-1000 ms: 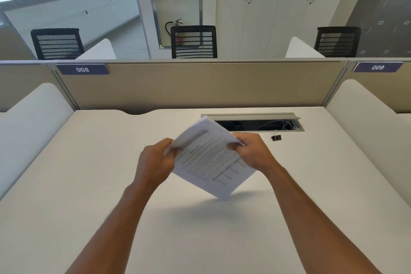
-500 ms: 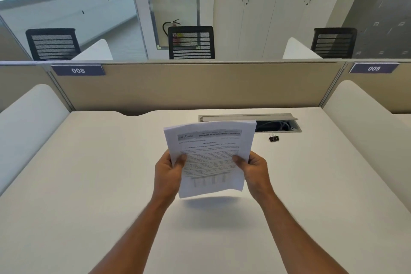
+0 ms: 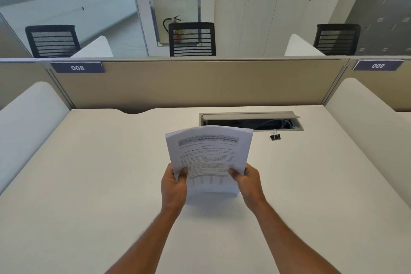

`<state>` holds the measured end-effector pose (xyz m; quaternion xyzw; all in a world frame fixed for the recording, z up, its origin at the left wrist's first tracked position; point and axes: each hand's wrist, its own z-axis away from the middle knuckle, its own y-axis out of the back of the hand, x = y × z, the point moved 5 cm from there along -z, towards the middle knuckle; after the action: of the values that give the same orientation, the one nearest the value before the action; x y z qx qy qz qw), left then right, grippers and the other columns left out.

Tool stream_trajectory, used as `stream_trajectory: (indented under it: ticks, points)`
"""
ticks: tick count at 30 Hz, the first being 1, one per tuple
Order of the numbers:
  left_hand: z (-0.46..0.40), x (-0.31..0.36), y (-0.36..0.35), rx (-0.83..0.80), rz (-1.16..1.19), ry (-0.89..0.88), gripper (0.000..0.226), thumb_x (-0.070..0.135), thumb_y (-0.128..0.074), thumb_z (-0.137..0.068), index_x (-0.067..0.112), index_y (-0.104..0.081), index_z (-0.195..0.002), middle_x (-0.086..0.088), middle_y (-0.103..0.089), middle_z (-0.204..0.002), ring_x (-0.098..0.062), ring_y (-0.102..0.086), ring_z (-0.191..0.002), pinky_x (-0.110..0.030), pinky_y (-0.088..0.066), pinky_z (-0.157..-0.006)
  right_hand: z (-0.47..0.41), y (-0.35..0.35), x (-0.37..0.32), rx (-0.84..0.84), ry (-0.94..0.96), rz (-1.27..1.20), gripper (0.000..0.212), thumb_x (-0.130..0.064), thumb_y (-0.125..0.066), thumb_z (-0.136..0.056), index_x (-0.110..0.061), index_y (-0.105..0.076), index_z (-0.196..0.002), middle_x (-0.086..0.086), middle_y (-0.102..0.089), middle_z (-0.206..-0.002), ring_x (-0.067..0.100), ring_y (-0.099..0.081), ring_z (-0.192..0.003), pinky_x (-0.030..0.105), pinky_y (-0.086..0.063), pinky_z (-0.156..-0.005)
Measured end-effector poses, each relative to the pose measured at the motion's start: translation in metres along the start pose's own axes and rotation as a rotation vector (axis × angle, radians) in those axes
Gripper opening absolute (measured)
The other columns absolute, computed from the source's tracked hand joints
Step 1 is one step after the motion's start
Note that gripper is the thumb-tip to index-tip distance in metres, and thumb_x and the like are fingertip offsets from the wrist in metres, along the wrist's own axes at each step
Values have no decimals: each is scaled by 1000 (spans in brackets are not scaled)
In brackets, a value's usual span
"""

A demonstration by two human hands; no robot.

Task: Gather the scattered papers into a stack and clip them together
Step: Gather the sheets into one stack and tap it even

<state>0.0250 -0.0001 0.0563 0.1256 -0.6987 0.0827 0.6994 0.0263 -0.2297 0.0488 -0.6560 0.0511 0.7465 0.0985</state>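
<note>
Upright between two hands, a stack of printed papers [image 3: 210,158] stands on its lower edge on a white office surface [image 3: 89,184], text side facing the camera and the top edge bowed slightly away. At left, the left hand [image 3: 174,187] grips the stack's lower left side, thumb across the front page and fingers curled behind it. At right, the right hand [image 3: 246,181] grips the lower right side the same way, thumb pressed on the front page. Both forearms reach in from the bottom of the view. Farther right and back on the surface, a small black binder clip [image 3: 275,136] lies well apart from the papers, just in front of an open cable tray [image 3: 251,120] set into the surface, with cables visible inside. Behind the surface runs a beige partition [image 3: 200,84] carrying number plates reading 008 [image 3: 77,67] at left and 009 [image 3: 377,65] at right. Beyond it stand three black mesh-backed chairs [image 3: 192,39], a fire extinguisher [image 3: 174,29] by a glass wall, and pale cabinet doors [image 3: 278,6].
</note>
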Motion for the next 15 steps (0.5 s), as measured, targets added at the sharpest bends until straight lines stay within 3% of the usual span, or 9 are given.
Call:
stream_trajectory:
  ticks: [4, 9, 15]
  points:
    - [3, -7, -2, -23, -23, 9, 22, 7, -58, -100, 22, -60, -116, 7, -71, -109, -9, -66, -101, -16, -52, -76, 0, 1, 9, -9, -1, 57, 30, 1, -65, -92, -26, -74, -101, -4, -77, -102, 17, -69, -99, 27, -56, -86]
    - [1, -22, -3, -75, -109, 54, 31, 8, -55, -101, 25, -57, -125, 8, -69, -116, -14, -63, -108, -27, -48, -85, -1, 1, 21, -44, -34, 172, 30, -3, -62, -95, -32, -70, -98, -1, -75, -106, 20, -67, -104, 35, -54, -92]
    - [-9, -20, 3, -149, -162, 48, 28, 11, -59, -99, 20, -63, -125, 6, -73, -116, -15, -68, -106, -32, -54, -87, -13, 8, 12, -111, -12, 352, 20, -12, -63, -94, -16, -74, -111, 1, -76, -107, 22, -70, -105, 44, -55, -97]
